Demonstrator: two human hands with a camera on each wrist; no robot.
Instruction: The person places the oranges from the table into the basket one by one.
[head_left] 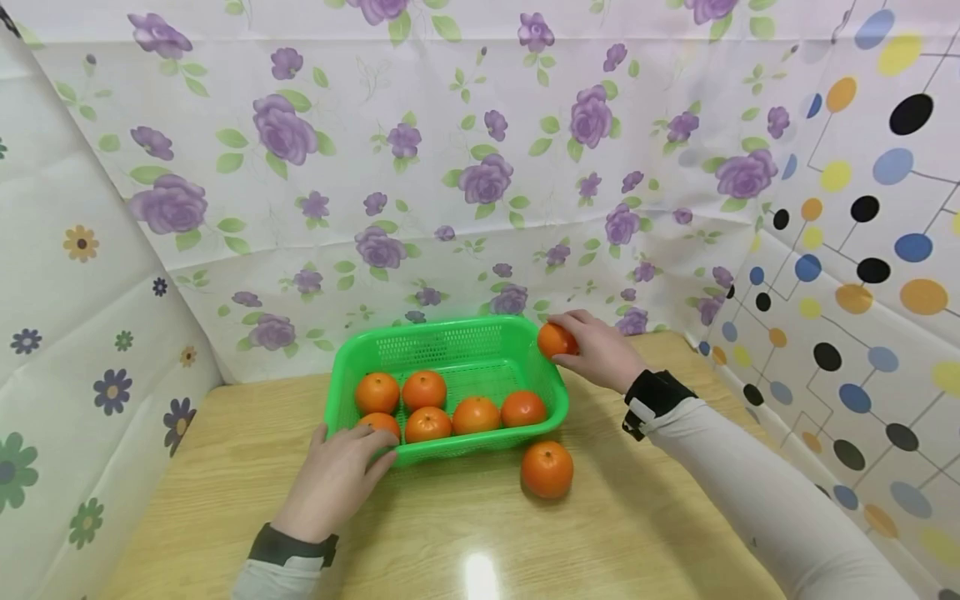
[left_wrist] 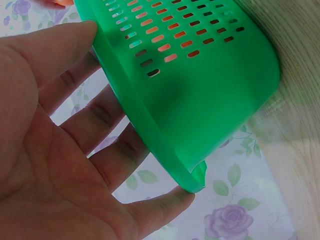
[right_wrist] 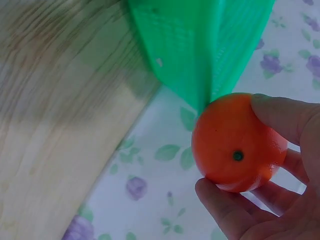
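Observation:
A green plastic basket [head_left: 442,446] with perforated walls stands on the table and holds several oranges [head_left: 476,415]. My left hand [head_left: 333,479] grips its near left corner. In the left wrist view the thumb lies against the rim [left_wrist: 135,117], the fingers reach behind it, and the little fingertip touches the corner. My right hand [head_left: 603,354] holds another orange [right_wrist: 240,142] between thumb and fingers, just by the basket's far right corner. The green stem end of this fruit faces the right wrist camera. One more orange [head_left: 547,470] sits on the table by the near right corner.
The wooden table [head_left: 600,542] runs back to a wall covered in purple-flowered cloth [head_left: 450,208]. A daisy-patterned cloth [head_left: 90,333] closes the left side and a dotted cloth [head_left: 862,333] the right.

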